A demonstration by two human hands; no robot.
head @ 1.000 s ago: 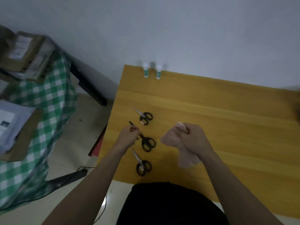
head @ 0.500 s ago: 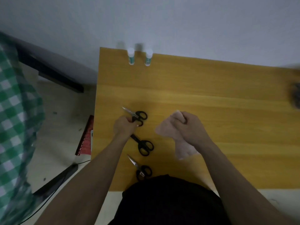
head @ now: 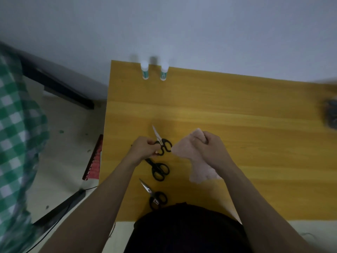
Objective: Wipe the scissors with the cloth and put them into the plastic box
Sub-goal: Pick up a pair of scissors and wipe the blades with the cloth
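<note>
Three black-handled scissors lie in a column on the left part of the yellow wooden table (head: 237, 110). My left hand (head: 144, 149) grips the farthest scissors (head: 163, 144) by the handles, blades pointing away from me. The middle scissors (head: 158, 169) and the nearest scissors (head: 155, 198) lie untouched on the table. My right hand (head: 209, 148) holds a pale pink cloth (head: 193, 161), which hangs down from my fist just right of the held scissors. A blurred dark object (head: 331, 114) sits at the table's far right edge; I cannot tell if it is the plastic box.
Two white-capped green glue sticks (head: 145, 72) (head: 164, 73) stand at the table's back edge by the wall. Left of the table are the floor, a dark beam, a red object (head: 94, 161) and a green checked cloth (head: 16, 134).
My left hand let go of the middle scissors, moved to the farthest pair and took hold of it. The camera view shifted right. My right hand kept holding the cloth.
</note>
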